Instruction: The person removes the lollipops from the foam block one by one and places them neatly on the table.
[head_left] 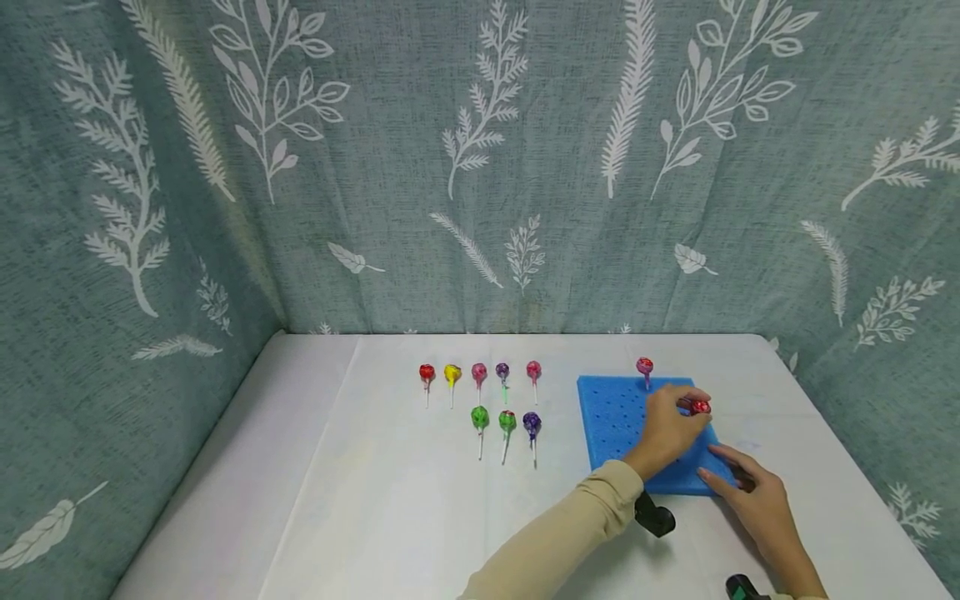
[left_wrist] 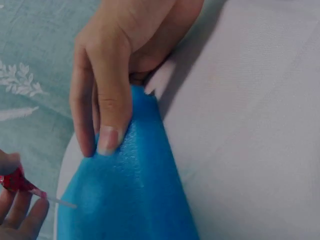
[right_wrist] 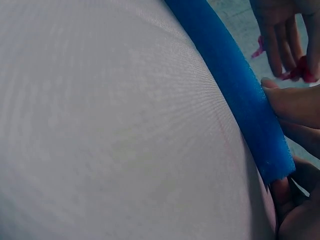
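Note:
My left hand (head_left: 667, 423) reaches over a blue foam board (head_left: 611, 417) dotted with small holes. Between its thumb and fingers it pinches a red-wrapped lollipop (head_left: 701, 407) near the board's right side. In the left wrist view this lollipop (left_wrist: 15, 181) has its white stick pointing out over the foam. My right hand (head_left: 765, 500) grips the board at its front right corner, thumb on top. A fingertip shows under the foam's end in the right wrist view. One pink lollipop (head_left: 644, 367) stands upright at the board's back edge.
Left of the board, several lollipops lie on the white table (head_left: 390, 517) in two rows. The back row includes a red one (head_left: 427, 372) and a yellow one (head_left: 452, 374); the front row has two green and one purple (head_left: 532, 423). Patterned curtains (head_left: 405, 275) surround the table.

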